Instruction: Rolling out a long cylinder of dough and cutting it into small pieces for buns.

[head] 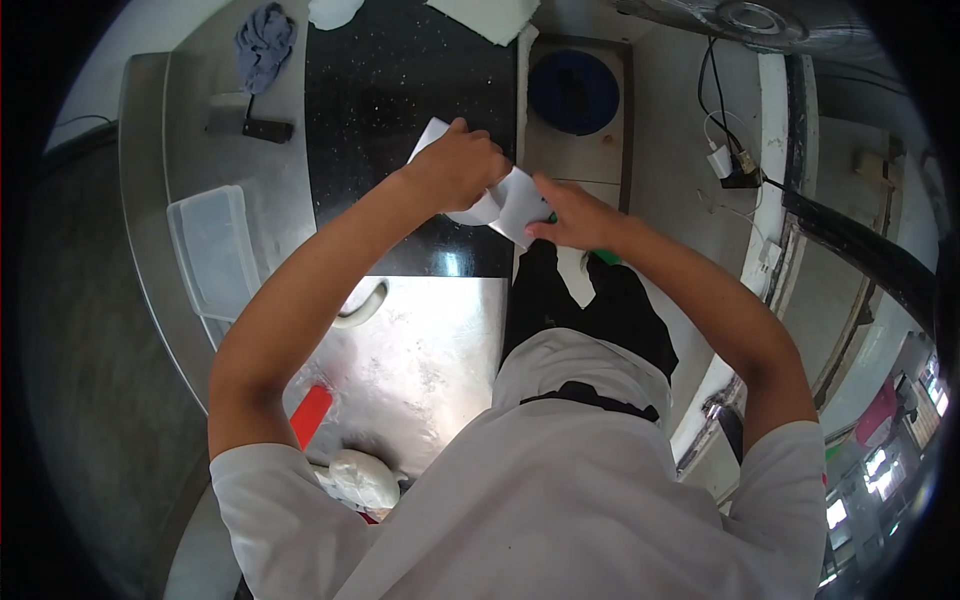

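Both of my hands are on a white, folded paper-like sheet [522, 204] at the front edge of the black speckled countertop [375, 187]. My left hand [461, 165] grips it from above with curled fingers, and one white corner sticks out beyond the knuckles. At the sheet's other end, my right hand [576, 214] pinches it between thumb and fingers. A curved fold lies between the two hands. Whether it is paper or thin plastic, I cannot tell.
Beyond the counter, a cleaver [266, 130] and a grey-blue cloth [264, 46] lie on a steel ledge, with a translucent plastic box [214, 251] nearby. A white bag [364, 478] rests on the steel worktop [442, 337]. A round blue lid [574, 92] and plugged cables [739, 176] are to the right.
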Demonstrator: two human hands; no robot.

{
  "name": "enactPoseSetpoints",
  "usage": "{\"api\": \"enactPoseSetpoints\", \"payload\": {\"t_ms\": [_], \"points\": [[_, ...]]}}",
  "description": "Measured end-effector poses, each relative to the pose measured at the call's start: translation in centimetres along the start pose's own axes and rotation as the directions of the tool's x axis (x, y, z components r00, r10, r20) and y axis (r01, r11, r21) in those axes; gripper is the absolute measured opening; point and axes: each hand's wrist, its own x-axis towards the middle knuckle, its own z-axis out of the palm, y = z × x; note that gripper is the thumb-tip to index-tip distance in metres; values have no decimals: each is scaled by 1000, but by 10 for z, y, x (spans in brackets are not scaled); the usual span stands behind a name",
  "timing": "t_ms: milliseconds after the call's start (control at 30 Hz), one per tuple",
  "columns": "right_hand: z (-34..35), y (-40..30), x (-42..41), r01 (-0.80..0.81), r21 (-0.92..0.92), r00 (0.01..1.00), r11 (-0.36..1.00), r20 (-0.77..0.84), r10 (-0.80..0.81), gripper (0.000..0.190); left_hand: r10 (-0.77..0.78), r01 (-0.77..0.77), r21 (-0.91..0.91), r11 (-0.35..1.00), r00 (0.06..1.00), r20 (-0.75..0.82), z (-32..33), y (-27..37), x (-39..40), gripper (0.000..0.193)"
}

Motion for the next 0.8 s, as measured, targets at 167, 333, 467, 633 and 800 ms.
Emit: {"api": "enactPoseSetpoints", "payload": {"t_ms": [167, 333, 467, 633, 800], "points": [[19, -7, -31, 4, -114, 991, 993, 134, 11, 49, 47, -49, -63, 997, 998, -37, -10, -8, -17, 17], [46, 7, -75, -25, -98, 998, 995, 60, 31, 51, -104, 90, -326, 941, 994, -24, -23, -22, -31, 17], [51, 3, -100, -77, -85, 997, 993, -12, 76, 49, -234, -2, -568, 823, 910, -343, -8, -46, -48, 18], [59, 5, -107, -188, 59, 960, 980, -199, 197, 42, -549, 60, -896, 441, 808, -216, 36, -103, -67, 21], [18, 4, -70, -118, 83, 972, 990, -192, 132, 43, -694, -52, -970, 237, 689, -207, 25, -109, -74, 16]]}}
